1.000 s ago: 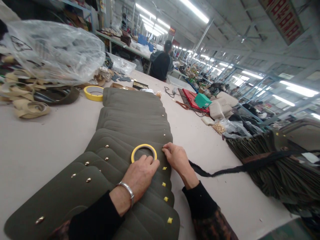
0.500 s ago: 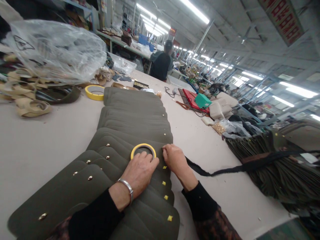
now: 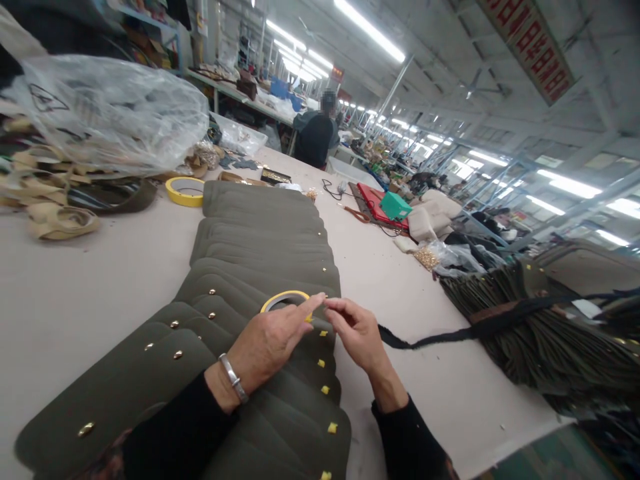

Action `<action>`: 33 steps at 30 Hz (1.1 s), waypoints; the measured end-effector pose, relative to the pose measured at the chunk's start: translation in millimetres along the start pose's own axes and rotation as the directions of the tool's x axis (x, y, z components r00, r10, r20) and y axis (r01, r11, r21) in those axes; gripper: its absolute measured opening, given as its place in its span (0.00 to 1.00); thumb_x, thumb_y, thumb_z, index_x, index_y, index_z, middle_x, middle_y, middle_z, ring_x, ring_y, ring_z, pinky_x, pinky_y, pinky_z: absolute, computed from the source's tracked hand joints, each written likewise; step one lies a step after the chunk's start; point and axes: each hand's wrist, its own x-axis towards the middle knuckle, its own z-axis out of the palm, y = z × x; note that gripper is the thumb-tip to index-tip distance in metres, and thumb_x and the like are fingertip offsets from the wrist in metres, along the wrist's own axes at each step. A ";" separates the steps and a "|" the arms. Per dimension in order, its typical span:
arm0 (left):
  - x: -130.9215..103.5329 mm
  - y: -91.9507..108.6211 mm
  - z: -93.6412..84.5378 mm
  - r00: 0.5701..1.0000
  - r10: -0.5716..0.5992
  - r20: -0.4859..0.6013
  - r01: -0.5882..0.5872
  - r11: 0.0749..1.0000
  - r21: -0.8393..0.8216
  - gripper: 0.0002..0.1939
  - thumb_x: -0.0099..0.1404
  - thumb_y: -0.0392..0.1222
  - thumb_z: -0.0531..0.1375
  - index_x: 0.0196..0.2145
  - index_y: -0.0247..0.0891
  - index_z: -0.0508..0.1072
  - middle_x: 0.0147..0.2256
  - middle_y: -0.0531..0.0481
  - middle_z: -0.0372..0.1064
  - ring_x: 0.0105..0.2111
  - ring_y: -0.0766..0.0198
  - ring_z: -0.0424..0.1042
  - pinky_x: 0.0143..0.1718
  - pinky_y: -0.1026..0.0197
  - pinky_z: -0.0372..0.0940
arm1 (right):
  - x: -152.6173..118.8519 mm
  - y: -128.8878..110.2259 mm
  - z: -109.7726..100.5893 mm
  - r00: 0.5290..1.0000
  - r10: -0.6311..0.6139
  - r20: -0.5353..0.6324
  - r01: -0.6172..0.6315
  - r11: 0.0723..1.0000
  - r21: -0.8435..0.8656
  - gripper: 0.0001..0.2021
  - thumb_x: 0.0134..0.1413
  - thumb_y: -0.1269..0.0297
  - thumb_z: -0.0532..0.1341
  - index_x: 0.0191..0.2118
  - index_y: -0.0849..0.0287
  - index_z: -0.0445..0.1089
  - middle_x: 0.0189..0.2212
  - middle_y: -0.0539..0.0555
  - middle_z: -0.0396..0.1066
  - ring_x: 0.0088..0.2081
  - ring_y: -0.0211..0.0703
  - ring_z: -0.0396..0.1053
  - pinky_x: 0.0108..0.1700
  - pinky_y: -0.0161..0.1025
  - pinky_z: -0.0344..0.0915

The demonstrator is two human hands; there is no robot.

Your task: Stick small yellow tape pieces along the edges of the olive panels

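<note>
Dark green fabric panels (image 3: pixel 260 233) lie overlapped in a long fanned row, with gold studs (image 3: pixel 212 315) on their left and yellow tape bits (image 3: pixel 321 363) along their right. My left hand (image 3: pixel 273 337), a silver bangle at its wrist, rests over the near side of a yellow tape roll (image 3: pixel 287 295) on the panels. Its fingers reach toward my right hand. My right hand (image 3: pixel 356 327) is at the panels' right edge, thumb and index finger pinched near my left fingertips. Anything between those fingertips is too small to make out.
A second yellow tape roll (image 3: pixel 185 191), tan straps (image 3: pixel 63 220) and a clear plastic bag (image 3: pixel 115 113) are at the left. A bound panel stack (image 3: pixel 505 333) with a black strap (image 3: pixel 445 335) lies right. A green box (image 3: pixel 395 205) stands farther back; a person (image 3: pixel 316 137) sits beyond.
My left hand has turned and lifted from inside the tape roll, fingers now stretched toward the right hand. My right hand has risen slightly off the panel edge. The view has shifted a little.
</note>
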 end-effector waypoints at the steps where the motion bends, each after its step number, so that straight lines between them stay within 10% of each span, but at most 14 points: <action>1: -0.1 0.3 0.3 1.000 0.004 -0.007 -0.004 1.000 0.001 0.25 0.71 0.39 0.50 0.64 0.39 0.51 0.54 0.46 0.69 0.50 0.65 0.71 0.51 0.62 0.67 | -5.2 -6.2 -1.8 0.997 -0.074 0.018 0.074 0.997 -0.004 0.09 0.59 0.67 0.58 0.42 0.59 0.73 0.35 0.53 0.75 0.32 0.39 0.71 0.36 0.36 0.68; 7: -3.2 1.8 4.3 1.000 -0.006 -0.007 0.006 1.000 0.017 0.22 0.71 0.40 0.51 0.61 0.36 0.54 0.51 0.44 0.72 0.47 0.63 0.74 0.47 0.62 0.69 | -12.3 -20.0 3.8 0.933 -0.351 0.077 0.360 0.917 -0.171 0.07 0.60 0.73 0.56 0.38 0.59 0.71 0.32 0.54 0.73 0.35 0.41 0.69 0.39 0.37 0.66; 16: -1.8 3.9 -0.5 0.988 -0.048 0.144 0.053 0.998 -0.036 0.09 0.72 0.37 0.48 0.41 0.41 0.66 0.36 0.52 0.72 0.36 0.63 0.73 0.37 0.61 0.67 | -19.4 -18.2 14.6 0.873 -0.484 -0.056 0.436 0.827 -0.356 0.08 0.53 0.76 0.54 0.30 0.60 0.69 0.22 0.51 0.69 0.25 0.39 0.66 0.29 0.36 0.62; 21: 0.4 12.5 -0.4 0.998 -0.027 0.052 0.026 1.000 0.015 0.10 0.71 0.36 0.48 0.35 0.40 0.67 0.30 0.52 0.68 0.30 0.64 0.69 0.32 0.62 0.64 | -19.4 -24.2 19.1 0.985 -0.019 -0.169 0.013 0.999 -0.039 0.06 0.50 0.72 0.57 0.26 0.60 0.70 0.20 0.49 0.70 0.22 0.36 0.66 0.25 0.33 0.63; 25: 4.2 24.6 2.5 1.000 0.012 0.005 -0.013 0.999 0.047 0.10 0.71 0.36 0.48 0.34 0.39 0.66 0.30 0.52 0.68 0.31 0.64 0.69 0.33 0.62 0.63 | -8.1 -1.4 11.4 0.913 0.389 -0.125 -0.342 0.895 0.285 0.06 0.48 0.65 0.59 0.26 0.61 0.70 0.18 0.48 0.68 0.20 0.37 0.68 0.24 0.34 0.67; 33: 24.4 8.3 13.7 0.929 -0.192 0.316 0.064 0.925 0.375 0.09 0.68 0.33 0.49 0.39 0.37 0.68 0.37 0.45 0.69 0.40 0.52 0.66 0.40 0.51 0.62 | -0.1 42.4 6.2 0.928 0.371 -0.039 -0.362 0.921 0.144 0.08 0.52 0.62 0.60 0.31 0.60 0.74 0.24 0.51 0.74 0.24 0.37 0.69 0.27 0.33 0.66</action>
